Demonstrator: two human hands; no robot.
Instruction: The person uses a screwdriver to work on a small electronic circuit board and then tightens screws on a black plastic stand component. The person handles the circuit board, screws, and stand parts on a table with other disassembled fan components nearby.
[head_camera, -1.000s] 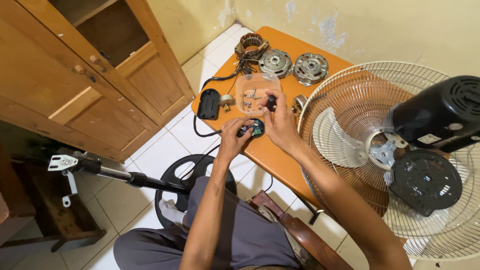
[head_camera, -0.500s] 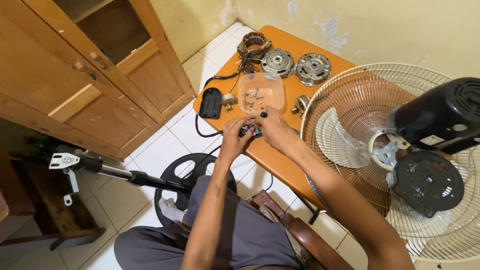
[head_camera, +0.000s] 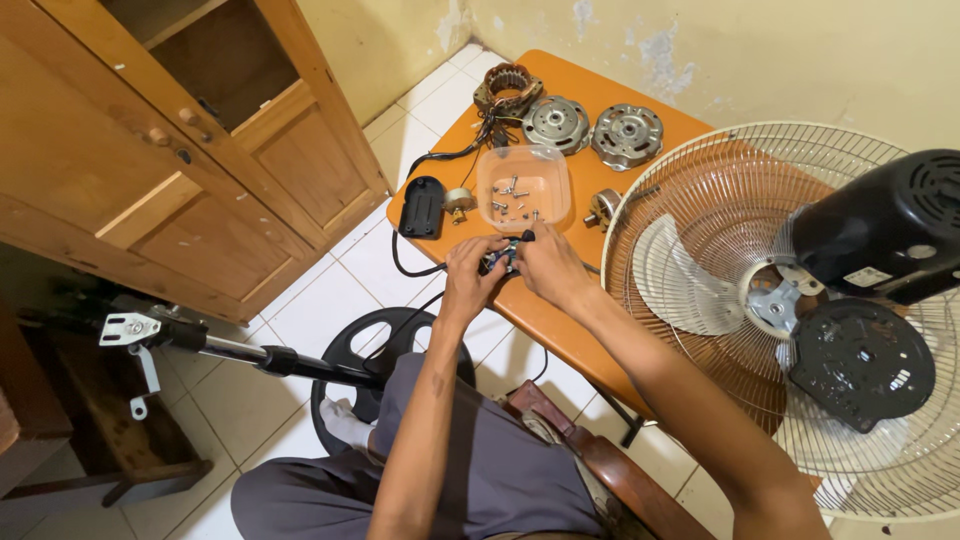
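My left hand (head_camera: 471, 272) and my right hand (head_camera: 546, 266) meet over the near edge of an orange table (head_camera: 560, 320), both closed on a small dark switch part (head_camera: 503, 260) with wires. Just beyond the hands sits a clear plastic tray (head_camera: 523, 185) holding several screws. A black cable (head_camera: 412, 268) runs off the table edge under my left hand.
On the table lie a black switch box (head_camera: 422, 206), a copper stator (head_camera: 508, 88), two round metal motor covers (head_camera: 557, 124) (head_camera: 627, 136). A white fan guard (head_camera: 760, 300) with black motor housing (head_camera: 880, 235) fills the right. Wooden cupboard (head_camera: 150, 150) at left; fan stand pole (head_camera: 240, 352) on the tiled floor.
Both hands have stayed together on the small part and drawn slightly toward me along the table edge. My right hand has come down from the tray side.
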